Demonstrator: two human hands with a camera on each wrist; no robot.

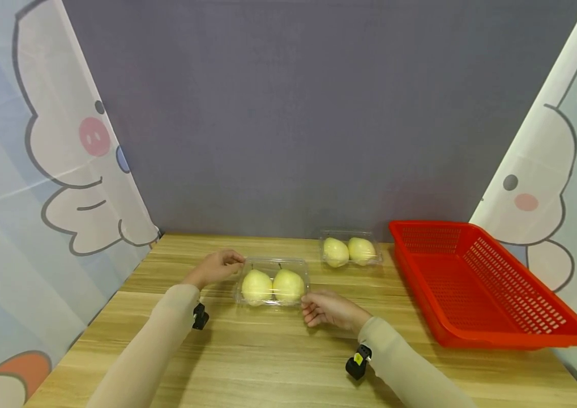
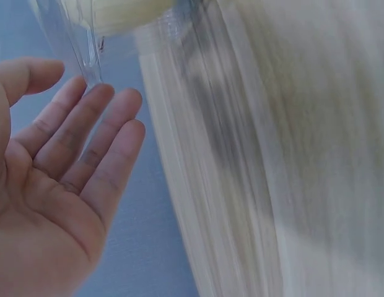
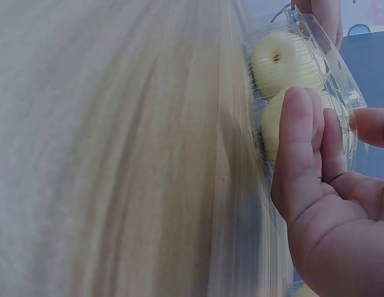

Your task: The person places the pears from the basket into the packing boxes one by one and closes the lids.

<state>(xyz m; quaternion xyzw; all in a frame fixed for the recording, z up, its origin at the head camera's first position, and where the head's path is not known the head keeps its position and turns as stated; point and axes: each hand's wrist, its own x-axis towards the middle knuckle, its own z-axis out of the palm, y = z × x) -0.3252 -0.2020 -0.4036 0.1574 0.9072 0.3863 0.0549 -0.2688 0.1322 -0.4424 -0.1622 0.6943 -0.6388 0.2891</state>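
Note:
A clear plastic clamshell box [image 1: 298, 265] with two yellow pears [image 1: 256, 287] lies in front of me, its lid over the fruit. At its back left corner is my left hand [image 1: 217, 266]; in the left wrist view the fingers are loosely extended, with fingertips [image 2: 100, 90] right at the plastic edge and the thumb apart. My right hand [image 1: 334, 310] is at the front right corner. There the right wrist view shows its thumb [image 3: 373, 127] and index finger pinching the box's rim, the other fingers lying along the side.
Behind and to the right, a second clear box [image 1: 349, 233] holds two more pears [image 1: 362, 250]. A large red plastic basket [image 1: 471, 340] with slotted walls stands on the right of the wooden table [image 1: 268, 362]. A grey curtain [image 1: 288, 113] hangs along the table's back edge.

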